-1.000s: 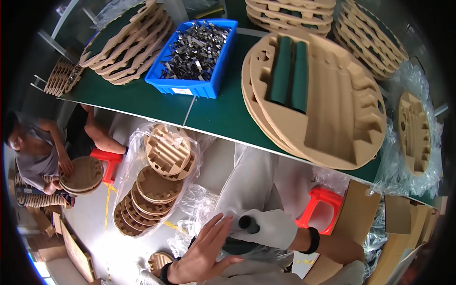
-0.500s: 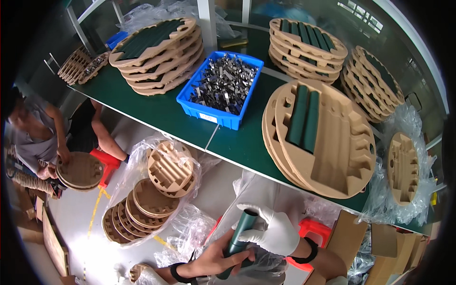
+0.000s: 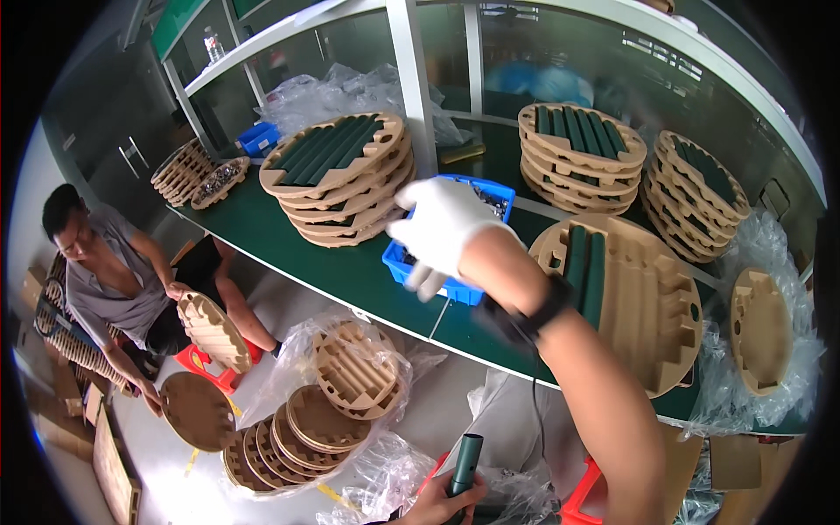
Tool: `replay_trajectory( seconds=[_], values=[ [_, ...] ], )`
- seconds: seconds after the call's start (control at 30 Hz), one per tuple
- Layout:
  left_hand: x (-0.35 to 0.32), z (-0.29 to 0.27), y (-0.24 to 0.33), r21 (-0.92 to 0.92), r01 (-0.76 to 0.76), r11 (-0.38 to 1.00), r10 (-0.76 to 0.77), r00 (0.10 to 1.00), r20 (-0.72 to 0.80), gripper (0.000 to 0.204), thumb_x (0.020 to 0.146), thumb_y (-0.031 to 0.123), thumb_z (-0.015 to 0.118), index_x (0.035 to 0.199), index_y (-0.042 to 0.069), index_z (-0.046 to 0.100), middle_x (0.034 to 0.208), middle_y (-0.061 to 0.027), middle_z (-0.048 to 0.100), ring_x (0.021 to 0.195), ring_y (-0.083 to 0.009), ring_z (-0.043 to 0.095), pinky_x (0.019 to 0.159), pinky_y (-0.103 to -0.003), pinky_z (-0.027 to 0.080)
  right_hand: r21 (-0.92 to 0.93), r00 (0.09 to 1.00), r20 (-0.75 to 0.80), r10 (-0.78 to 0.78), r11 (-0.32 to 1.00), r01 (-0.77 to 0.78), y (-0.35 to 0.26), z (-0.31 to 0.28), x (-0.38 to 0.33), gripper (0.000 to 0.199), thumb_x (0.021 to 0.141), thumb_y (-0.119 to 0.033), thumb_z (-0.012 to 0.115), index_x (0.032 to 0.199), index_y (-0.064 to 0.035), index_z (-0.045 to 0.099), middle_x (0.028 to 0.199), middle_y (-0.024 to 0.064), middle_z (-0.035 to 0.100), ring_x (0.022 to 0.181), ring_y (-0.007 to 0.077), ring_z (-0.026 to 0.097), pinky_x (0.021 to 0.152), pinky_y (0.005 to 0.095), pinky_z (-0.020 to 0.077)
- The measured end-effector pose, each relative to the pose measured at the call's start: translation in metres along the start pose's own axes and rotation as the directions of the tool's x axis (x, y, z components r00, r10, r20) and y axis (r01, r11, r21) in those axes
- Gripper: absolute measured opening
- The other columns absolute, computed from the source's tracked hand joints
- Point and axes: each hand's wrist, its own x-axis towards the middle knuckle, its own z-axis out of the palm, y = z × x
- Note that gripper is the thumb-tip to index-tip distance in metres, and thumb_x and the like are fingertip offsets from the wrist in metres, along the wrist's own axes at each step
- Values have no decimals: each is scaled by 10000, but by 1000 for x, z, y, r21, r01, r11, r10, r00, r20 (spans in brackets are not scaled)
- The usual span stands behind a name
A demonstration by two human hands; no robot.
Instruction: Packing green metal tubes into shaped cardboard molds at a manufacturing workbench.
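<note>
My left hand (image 3: 435,502) is closed around a dark green tube (image 3: 466,461) at the lower edge, its open upper end pointing up. Part of that hand and the tube's lower end fall outside the picture. In a white glove, my right hand (image 3: 448,226) is stretched over the blue bin (image 3: 466,294), slightly blurred, its fingers apart. Small metal clips (image 3: 495,199) in the bin show past the glove; most are hidden beneath it. Behind my right forearm, a round brown moulded tray (image 3: 652,306) carries two green tubes (image 3: 594,267) on its left side.
Stacks of tube-filled trays stand at the left (image 3: 350,188) and back right (image 3: 577,166) of the green table (image 3: 328,267). Trays in clear plastic (image 3: 354,367) lie on the floor. A seated co-worker (image 3: 122,280) handles trays at the left. A thin cable (image 3: 536,402) hangs near my right wrist.
My right hand has left the tube and reached forward over the blue bin. My left hand, still holding the tube, sits lower in view. The view has tilted up; the co-worker has lifted a tray.
</note>
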Motion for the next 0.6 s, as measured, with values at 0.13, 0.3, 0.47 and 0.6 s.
replay_trajectory(
  seconds=[0.13, 0.3, 0.47, 0.6],
  values=[
    [0, -3, -8, -9, -52, 999, 51, 999, -10, 149, 924, 141, 641, 976, 25, 564, 621, -39, 565, 423, -140, 536, 393, -266, 436, -811, 944, -329, -36, 522, -263, 73, -17, 75, 198, 834, -12, 588, 986, -11, 713, 1003, 225, 693, 919, 357, 698, 753, 430, 581],
    [-7, -12, -11, 39, -162, 986, 164, 983, -79, 164, 923, 160, 652, 890, 28, 560, 572, -33, 554, 402, -130, 520, 381, -262, 419, -835, 924, -377, -66, 455, -308, 125, -1, 86, 195, 816, -99, 610, 964, -51, 727, 1006, 193, 701, 949, 355, 687, 790, 425, 567],
    [-9, -18, -7, 54, -153, 987, 156, 986, -63, 175, 927, 166, 651, 870, 30, 557, 559, -31, 550, 401, -131, 522, 382, -264, 418, -837, 922, -387, 8, 417, -355, 120, -8, 85, 189, 808, -82, 611, 954, -56, 728, 1012, 184, 702, 942, 356, 687, 776, 419, 569],
    [-9, -14, -5, -15, -142, 990, 140, 987, -73, 172, 932, 162, 645, 890, 28, 545, 579, -37, 558, 418, -137, 536, 392, -270, 427, -838, 928, -367, 67, 409, -360, 111, -4, 81, 227, 797, -108, 631, 996, -67, 731, 1040, 188, 696, 959, 351, 685, 804, 411, 565]
  ],
)
